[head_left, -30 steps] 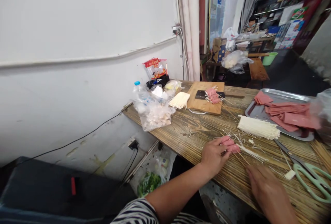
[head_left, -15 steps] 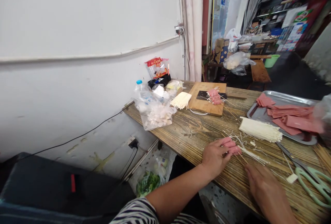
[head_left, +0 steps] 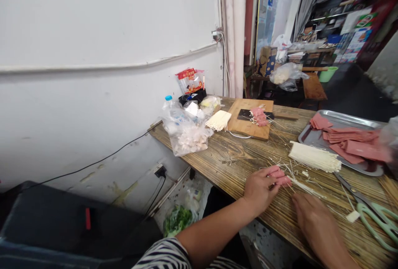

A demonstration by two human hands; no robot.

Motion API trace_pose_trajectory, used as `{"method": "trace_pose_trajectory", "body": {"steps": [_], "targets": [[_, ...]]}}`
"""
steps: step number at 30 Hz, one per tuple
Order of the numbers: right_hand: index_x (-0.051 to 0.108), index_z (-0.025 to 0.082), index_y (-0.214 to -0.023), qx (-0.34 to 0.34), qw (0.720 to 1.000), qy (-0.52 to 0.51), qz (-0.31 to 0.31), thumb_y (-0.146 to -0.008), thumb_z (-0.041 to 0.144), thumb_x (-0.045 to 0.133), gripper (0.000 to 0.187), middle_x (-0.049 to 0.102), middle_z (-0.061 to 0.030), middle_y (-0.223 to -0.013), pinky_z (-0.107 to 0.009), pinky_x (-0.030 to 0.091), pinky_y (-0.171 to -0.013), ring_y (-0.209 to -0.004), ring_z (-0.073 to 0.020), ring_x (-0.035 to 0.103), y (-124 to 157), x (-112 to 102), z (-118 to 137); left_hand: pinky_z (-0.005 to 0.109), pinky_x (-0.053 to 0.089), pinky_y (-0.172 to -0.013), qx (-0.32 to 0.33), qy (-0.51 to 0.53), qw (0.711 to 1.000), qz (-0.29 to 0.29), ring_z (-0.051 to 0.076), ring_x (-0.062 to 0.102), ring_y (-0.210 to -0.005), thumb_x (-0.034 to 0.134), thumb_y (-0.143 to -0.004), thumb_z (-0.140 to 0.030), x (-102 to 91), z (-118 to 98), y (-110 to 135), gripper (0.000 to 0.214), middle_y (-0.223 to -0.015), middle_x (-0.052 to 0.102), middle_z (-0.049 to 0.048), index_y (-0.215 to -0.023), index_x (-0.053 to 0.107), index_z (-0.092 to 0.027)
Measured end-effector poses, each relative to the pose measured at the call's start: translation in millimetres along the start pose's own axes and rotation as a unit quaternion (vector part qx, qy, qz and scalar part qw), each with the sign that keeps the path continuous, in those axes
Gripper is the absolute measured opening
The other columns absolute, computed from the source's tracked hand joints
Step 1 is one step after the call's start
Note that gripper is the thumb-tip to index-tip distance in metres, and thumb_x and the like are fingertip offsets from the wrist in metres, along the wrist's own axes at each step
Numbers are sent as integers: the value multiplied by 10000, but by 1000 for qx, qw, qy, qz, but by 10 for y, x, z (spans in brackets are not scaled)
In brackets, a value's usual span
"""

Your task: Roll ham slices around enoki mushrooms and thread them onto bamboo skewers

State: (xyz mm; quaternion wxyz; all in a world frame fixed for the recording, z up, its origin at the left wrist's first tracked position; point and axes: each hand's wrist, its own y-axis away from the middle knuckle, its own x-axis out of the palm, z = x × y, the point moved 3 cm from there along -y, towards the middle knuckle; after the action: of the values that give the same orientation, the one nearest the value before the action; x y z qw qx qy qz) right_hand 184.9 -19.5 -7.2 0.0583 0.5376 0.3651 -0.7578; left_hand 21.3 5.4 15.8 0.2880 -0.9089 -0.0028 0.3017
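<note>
My left hand [head_left: 258, 188] rests on the wooden table [head_left: 236, 157], its fingers closed around small pink meat rolls [head_left: 279, 176] with thin white enoki strands sticking out. My right hand [head_left: 311, 215] lies palm down just to the right of it, fingers pointing toward the rolls and the loose enoki strands [head_left: 306, 186]; I cannot tell whether it holds anything. A bunch of enoki mushrooms [head_left: 314, 157] lies beyond both hands.
A steel tray [head_left: 307, 136] with pink meat slices [head_left: 351, 140] sits at the right. Green-handled scissors [head_left: 373, 211] lie near the right edge. A cutting board [head_left: 248, 117] holding finished rolls [head_left: 259, 116], another enoki bunch [head_left: 219, 119] and plastic bags [head_left: 186, 130] stand by the wall.
My right hand has slid a little left and forward toward the rolls. The left hand stays in place on them. The camera has shifted slightly.
</note>
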Motion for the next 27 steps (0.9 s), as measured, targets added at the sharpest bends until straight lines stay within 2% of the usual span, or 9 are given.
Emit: {"method": "trace_pose_trajectory", "body": {"steps": [7, 14, 21, 25, 27], "targets": [[589, 173, -837, 2, 1000, 12, 4, -932, 190, 373, 237, 589, -76, -774, -353, 439, -691, -749, -211, 540, -31, 33, -4, 303, 504, -1019, -5, 8, 1000, 3, 143, 598, -1164, 520, -922, -259, 22, 22, 11, 242, -1173, 688, -5, -1064, 715, -279], [596, 169, -817, 13, 1000, 16, 3, -923, 165, 375, 245, 579, -62, -722, -327, 433, -661, -695, -193, 542, -146, -39, 58, 313, 507, -1019, -14, 19, 1000, 2, 152, 602, -1158, 528, -914, -243, 45, 34, 24, 239, -1184, 683, 2, -1051, 721, -272], [623, 141, -952, 1, 999, 46, -2, -923, 143, 356, 269, 622, -88, -802, -321, 442, -674, -738, -200, 559, -200, 34, 60, 308, 497, -1031, -2, 23, 1000, 4, 146, 594, -1171, 534, -906, -213, 15, 21, 12, 250, -1182, 684, -6, -1072, 711, -273], [620, 143, -1005, -8, 998, 50, -21, -948, 254, 382, 269, 637, -94, -842, -328, 454, -701, -773, -210, 569, -194, -20, 66, 322, 491, -1038, -3, 41, 999, 8, 156, 598, -1167, 598, -869, -204, -15, -34, 4, 244, -1165, 693, 5, -1078, 708, -268], [607, 140, -1056, 9, 998, 54, -25, -938, 345, 426, 297, 647, -108, -910, -355, 460, -757, -844, -232, 578, -118, -114, 47, 362, 465, -1069, -30, 49, 998, -21, 167, 604, -1158, 628, -856, -228, -46, -31, 13, 243, -1114, 714, 6, -1084, 703, -270]]}}
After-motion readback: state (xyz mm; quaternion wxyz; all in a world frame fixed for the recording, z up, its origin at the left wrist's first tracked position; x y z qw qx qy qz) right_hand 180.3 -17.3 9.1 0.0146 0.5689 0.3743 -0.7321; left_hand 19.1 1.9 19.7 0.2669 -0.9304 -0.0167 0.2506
